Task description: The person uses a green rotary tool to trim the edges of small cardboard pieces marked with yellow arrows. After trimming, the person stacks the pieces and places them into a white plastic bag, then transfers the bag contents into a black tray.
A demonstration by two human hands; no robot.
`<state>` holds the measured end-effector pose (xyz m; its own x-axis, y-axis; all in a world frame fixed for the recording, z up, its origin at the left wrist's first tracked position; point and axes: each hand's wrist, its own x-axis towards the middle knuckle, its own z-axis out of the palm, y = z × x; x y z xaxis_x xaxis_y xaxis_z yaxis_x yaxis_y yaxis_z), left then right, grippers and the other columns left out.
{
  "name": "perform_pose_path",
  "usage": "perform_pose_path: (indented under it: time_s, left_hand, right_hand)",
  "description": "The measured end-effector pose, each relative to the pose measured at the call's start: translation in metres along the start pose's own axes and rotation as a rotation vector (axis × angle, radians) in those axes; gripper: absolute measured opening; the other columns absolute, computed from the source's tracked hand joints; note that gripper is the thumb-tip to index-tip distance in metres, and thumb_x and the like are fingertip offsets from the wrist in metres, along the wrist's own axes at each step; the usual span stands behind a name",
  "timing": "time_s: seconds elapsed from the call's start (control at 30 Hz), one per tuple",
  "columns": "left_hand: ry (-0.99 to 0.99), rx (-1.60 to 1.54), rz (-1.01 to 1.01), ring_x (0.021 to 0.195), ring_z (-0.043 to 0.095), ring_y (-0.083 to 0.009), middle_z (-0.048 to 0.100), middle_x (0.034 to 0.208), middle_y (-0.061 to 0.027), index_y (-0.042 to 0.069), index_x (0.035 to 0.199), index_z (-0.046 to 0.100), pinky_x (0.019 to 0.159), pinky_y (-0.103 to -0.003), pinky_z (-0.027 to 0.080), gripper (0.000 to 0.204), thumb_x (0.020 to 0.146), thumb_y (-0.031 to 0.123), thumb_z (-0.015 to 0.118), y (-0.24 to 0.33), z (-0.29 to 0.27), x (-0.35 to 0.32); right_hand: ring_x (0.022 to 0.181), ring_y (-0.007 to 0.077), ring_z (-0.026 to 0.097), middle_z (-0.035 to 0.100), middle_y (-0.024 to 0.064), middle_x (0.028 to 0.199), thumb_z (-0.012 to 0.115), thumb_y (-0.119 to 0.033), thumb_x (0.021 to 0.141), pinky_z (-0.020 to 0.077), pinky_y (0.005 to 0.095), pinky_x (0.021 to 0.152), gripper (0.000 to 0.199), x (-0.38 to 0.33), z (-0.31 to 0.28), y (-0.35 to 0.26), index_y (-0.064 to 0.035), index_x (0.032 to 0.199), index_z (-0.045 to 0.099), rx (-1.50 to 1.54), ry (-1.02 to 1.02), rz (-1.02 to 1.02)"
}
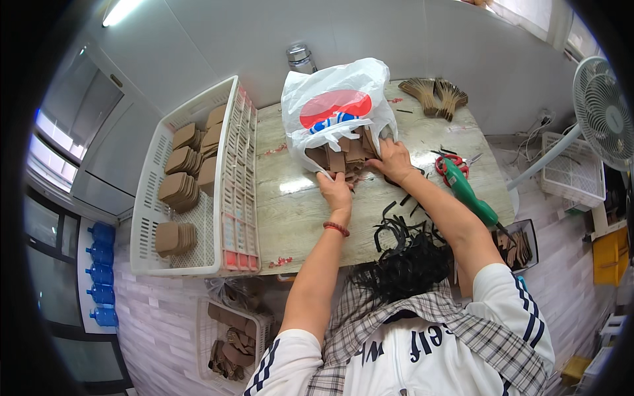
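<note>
A white plastic bag (333, 79) with a red and blue print lies on the table, its mouth toward me. Brown flat pieces (337, 160) fill the mouth and spill a little onto the tabletop. My left hand (336, 193) closes on the near left edge of the bag's mouth, beside the pieces. On the right edge, my right hand (394, 162) grips the bag, its thumb reaching toward the brown pieces. A tangle of black strips (406, 257) lies at the table's near edge, against my plaid apron.
At the left stands a white plastic crate (244, 198) with stacks of brown pads (178, 191). Right of my forearm are a green-handled tool (469, 191) and red scissors (456, 162). Fanned brown strips (436, 98) and a jar (300, 58) sit at the back. A fan (601, 109) stands right.
</note>
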<state>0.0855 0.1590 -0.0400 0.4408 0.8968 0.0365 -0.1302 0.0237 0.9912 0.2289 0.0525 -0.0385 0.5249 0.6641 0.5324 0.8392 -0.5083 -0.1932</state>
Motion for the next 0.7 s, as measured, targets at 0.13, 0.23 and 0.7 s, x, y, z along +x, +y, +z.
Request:
perform_pose_path:
  time_s: [0.13, 0.23, 0.7]
  left_hand:
    - [0.081, -0.152, -0.117, 0.039, 0.041, -0.0131, 0.049, 0.067, -0.0056, 0.003, 0.086, 0.042, 0.033, -0.029, 0.040, 0.014, 0.082, 0.002, 0.055, 0.039, 0.007, 0.014]
    - [-0.003, -0.218, -0.273, 0.038, 0.037, -0.0104, 0.049, 0.062, -0.0042, 0.004, 0.083, 0.047, 0.034, -0.031, 0.038, 0.010, 0.084, 0.005, 0.057, 0.070, 0.003, 0.047]
    - [-0.381, -0.456, -0.567, 0.054, 0.048, -0.0113, 0.055, 0.088, -0.0138, -0.002, 0.102, 0.043, 0.060, -0.034, 0.049, 0.018, 0.086, -0.005, 0.050, 0.223, -0.022, 0.101]
  right_hand:
    - [0.077, 0.0365, 0.057, 0.059, 0.0154, 0.086, 0.071, -0.046, 0.072, 0.0465, 0.0427, 0.071, 0.052, 0.018, 0.008, -0.010, -0.0028, 0.098, 0.059, 0.075, 0.060, 0.003]
    - [0.080, 0.0369, 0.061, 0.064, 0.0173, 0.086, 0.069, -0.053, 0.072, 0.0474, 0.0446, 0.070, 0.055, 0.048, -0.001, -0.023, -0.0031, 0.093, 0.061, 0.168, -0.117, 0.209]
    - [0.048, 0.0136, 0.051, 0.062, 0.0055, 0.067, 0.073, -0.034, 0.077, 0.0448, 0.0273, 0.049, 0.036, 0.146, -0.129, -0.039, 0.0000, 0.070, 0.067, 0.959, -0.417, 0.543]
